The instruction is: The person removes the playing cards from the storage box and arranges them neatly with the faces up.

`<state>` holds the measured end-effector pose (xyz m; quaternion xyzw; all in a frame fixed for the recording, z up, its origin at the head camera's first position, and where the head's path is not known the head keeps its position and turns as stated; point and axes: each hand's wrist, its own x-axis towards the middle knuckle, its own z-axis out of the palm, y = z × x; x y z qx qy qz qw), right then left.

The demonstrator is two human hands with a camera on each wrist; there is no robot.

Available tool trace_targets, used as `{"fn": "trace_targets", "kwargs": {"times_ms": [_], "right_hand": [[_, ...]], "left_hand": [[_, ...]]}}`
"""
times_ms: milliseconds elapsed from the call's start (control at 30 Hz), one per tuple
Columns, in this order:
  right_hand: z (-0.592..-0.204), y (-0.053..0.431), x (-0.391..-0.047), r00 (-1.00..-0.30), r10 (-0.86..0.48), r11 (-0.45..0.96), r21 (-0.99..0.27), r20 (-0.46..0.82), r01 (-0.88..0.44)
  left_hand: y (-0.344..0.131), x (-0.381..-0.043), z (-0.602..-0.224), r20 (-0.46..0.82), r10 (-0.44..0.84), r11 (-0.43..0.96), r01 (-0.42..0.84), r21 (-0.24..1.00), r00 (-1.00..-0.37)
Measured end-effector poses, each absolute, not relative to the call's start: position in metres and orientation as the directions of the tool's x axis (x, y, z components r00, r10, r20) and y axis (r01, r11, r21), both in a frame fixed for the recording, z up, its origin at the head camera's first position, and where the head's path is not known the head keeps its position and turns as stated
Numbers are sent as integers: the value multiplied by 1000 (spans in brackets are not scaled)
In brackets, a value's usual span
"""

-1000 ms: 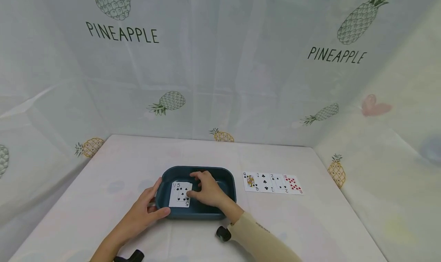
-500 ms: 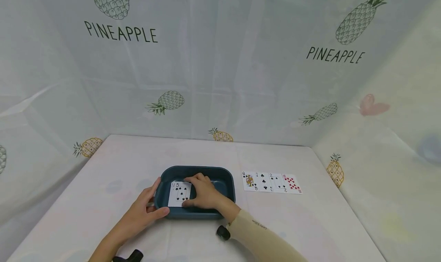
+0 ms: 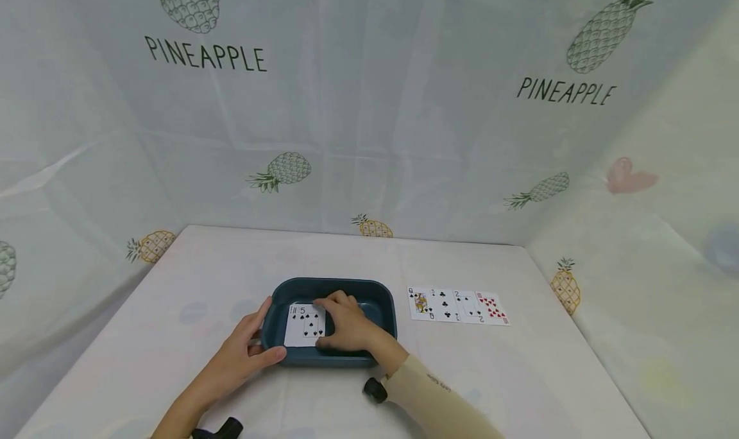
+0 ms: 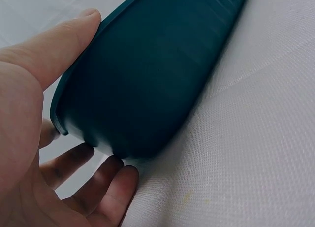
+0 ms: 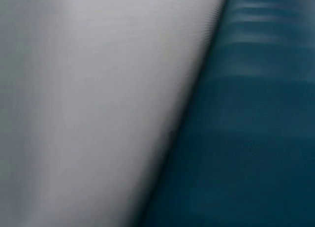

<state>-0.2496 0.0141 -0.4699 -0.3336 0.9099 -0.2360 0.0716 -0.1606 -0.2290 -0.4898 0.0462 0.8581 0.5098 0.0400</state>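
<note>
My left hand holds the left end of a dark teal tray; in the left wrist view the thumb lies at the rim of the tray and the fingers bend under its end. Inside the tray at the left, a few overlapping playing cards lie face up. On top is a five of spades, its right side gripped by my right hand, thumb at the near edge and a finger at the far edge. The right wrist view shows only the tray's ribbed side and white cloth.
Right of the tray, a row of several overlapping face-up cards lies on the white-covered table, a queen at its left end. Pineapple-print curtains surround the table at the back and sides.
My right hand reached left over the top card and took hold of its edges. The five of spades has then slid slightly right over the cards beneath. My left hand stays on the tray.
</note>
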Motion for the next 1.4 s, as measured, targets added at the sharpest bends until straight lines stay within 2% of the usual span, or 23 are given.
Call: {"fn": "trace_targets", "kwargs": {"times_ms": [333,867,1400], "right_hand": [[-472,16,-252,-757,-653,675,-429,30,-600],[-468,16,-251,-791,-612,673,-514,15,-531],[-469,18,-251,-780,-624,647,-528,50,-551]], "left_hand": [[-228,-161,-489,-23,111,487,34,873,-994],[-228,-160,-489,-24,108,515,35,856,-994],[-227,-160,-489,-35,106,490,21,871,-994]]}}
